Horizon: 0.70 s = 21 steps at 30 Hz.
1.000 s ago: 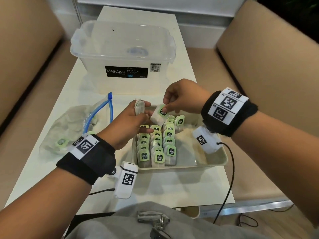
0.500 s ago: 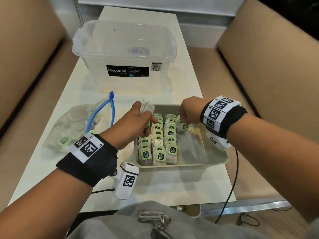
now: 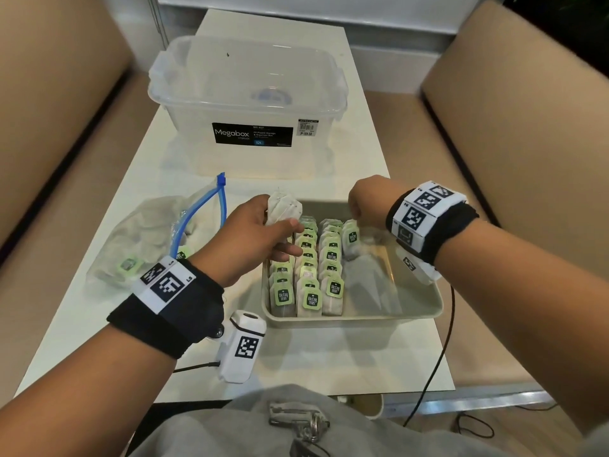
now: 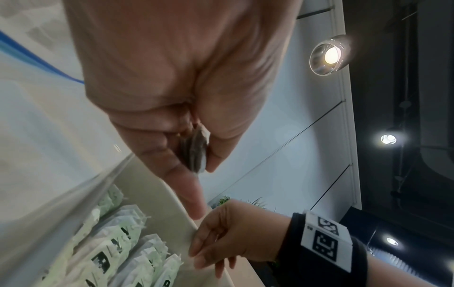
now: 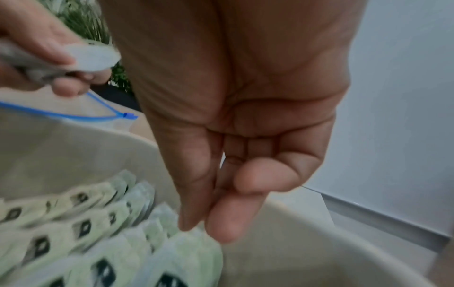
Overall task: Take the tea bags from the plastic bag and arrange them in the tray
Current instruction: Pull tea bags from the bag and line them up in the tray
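A beige tray [image 3: 415, 311] holds three rows of green-tagged tea bags [image 3: 309, 275] standing on edge, also seen in the right wrist view [image 5: 103, 233]. One more tea bag [image 3: 352, 240] stands alone at the far end, starting a fourth row. My right hand [image 3: 361, 206] hangs just above it with fingers [image 5: 221, 223] relaxed and pointing down, holding nothing. My left hand [image 3: 283, 237] hovers over the tray's far left corner and grips a small bunch of tea bags [image 3: 283, 209] [image 4: 195, 153]. The plastic zip bag [image 3: 148, 239] lies left of the tray, with tea bags inside.
A clear lidded storage box [image 3: 247, 103] stands at the back of the white table [image 3: 329, 364]. Tan sofa cushions flank the table on both sides. A black cable [image 3: 441, 357] hangs off the table's right edge. The tray's right half is bare.
My right hand took a tea bag from the left hand's bunch, lowered it into the tray's far end and let go. The left hand stayed near the tray's far left corner.
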Each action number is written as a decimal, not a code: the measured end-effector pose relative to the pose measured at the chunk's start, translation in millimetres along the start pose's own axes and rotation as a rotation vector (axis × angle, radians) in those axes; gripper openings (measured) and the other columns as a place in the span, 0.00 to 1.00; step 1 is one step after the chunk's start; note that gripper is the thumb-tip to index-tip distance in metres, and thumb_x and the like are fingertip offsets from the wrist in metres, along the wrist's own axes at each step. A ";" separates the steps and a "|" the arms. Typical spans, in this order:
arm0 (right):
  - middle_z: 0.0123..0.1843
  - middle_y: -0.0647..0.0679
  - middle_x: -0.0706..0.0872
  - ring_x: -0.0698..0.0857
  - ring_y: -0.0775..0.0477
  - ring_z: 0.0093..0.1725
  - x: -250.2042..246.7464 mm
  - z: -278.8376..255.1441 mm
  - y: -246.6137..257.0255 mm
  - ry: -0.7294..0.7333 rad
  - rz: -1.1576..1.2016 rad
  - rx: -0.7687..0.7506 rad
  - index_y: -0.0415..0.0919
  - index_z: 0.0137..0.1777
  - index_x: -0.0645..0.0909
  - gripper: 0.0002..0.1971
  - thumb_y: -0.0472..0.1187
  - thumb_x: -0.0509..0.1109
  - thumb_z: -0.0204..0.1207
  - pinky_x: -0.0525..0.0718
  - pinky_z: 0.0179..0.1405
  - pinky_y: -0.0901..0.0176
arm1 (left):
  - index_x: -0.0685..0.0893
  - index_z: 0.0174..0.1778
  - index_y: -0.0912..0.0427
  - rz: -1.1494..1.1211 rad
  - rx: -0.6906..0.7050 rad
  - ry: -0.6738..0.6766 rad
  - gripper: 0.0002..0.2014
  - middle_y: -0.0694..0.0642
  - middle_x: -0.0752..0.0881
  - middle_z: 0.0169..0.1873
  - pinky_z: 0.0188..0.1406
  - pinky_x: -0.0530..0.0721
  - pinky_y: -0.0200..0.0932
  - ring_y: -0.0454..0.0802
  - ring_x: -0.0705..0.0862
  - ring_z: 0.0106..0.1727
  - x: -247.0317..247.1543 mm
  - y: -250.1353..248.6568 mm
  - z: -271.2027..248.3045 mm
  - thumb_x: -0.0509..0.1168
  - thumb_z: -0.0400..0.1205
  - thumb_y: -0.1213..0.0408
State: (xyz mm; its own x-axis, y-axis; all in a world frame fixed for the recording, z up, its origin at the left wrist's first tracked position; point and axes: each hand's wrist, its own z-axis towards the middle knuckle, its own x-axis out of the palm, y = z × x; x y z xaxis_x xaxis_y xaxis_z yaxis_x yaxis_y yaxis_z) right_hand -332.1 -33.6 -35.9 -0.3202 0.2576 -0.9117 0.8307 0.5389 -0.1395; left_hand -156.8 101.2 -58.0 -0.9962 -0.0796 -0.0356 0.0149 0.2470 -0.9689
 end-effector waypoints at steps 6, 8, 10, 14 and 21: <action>0.33 0.56 0.88 0.86 0.58 0.29 -37.3 -31.3 5.4 -0.137 0.382 -0.170 0.45 0.45 0.87 0.05 0.45 0.75 0.74 0.78 0.32 0.66 | 0.82 0.60 0.59 -0.033 0.011 0.020 0.13 0.60 0.92 0.50 0.30 0.87 0.40 0.57 0.92 0.42 0.0 -4.8 -1.4 0.71 0.80 0.65; 0.34 0.54 0.89 0.88 0.59 0.31 -44.8 -38.5 15.2 -0.145 0.461 -0.229 0.47 0.45 0.86 0.08 0.51 0.74 0.74 0.81 0.35 0.65 | 0.82 0.60 0.60 -0.059 0.009 0.032 0.14 0.61 0.92 0.49 0.31 0.87 0.39 0.58 0.92 0.42 1.7 -6.6 -2.2 0.73 0.79 0.65; 0.38 0.53 0.90 0.88 0.58 0.35 -48.6 -41.6 25.0 -0.167 0.460 -0.275 0.48 0.47 0.86 0.10 0.53 0.74 0.73 0.82 0.41 0.63 | 0.82 0.61 0.59 -0.080 0.012 0.049 0.15 0.60 0.92 0.49 0.32 0.87 0.39 0.58 0.92 0.42 2.3 -8.7 -3.0 0.73 0.78 0.65; 0.36 0.54 0.89 0.85 0.58 0.35 -48.9 -43.3 37.8 -0.214 0.505 -0.301 0.46 0.49 0.84 0.11 0.49 0.77 0.71 0.78 0.36 0.67 | 0.82 0.62 0.57 -0.111 0.050 0.083 0.16 0.59 0.92 0.49 0.32 0.86 0.38 0.57 0.92 0.43 2.0 -11.5 -5.0 0.72 0.79 0.64; 0.34 0.45 0.90 0.89 0.51 0.31 -46.6 -53.0 32.8 -0.213 0.729 -0.327 0.47 0.56 0.72 0.18 0.39 0.76 0.72 0.86 0.35 0.49 | 0.79 0.51 0.53 -0.274 0.012 0.015 0.11 0.55 0.91 0.39 0.26 0.85 0.39 0.56 0.91 0.37 1.1 -10.2 -6.4 0.53 0.90 0.56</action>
State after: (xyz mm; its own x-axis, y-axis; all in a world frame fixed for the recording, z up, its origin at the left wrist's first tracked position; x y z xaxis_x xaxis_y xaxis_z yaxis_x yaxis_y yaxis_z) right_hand -314.1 14.6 22.5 0.3679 0.4929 -0.7885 0.6116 0.5105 0.6045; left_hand -158.6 104.8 -46.6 -0.9644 -0.1272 0.2318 -0.2544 0.2070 -0.9447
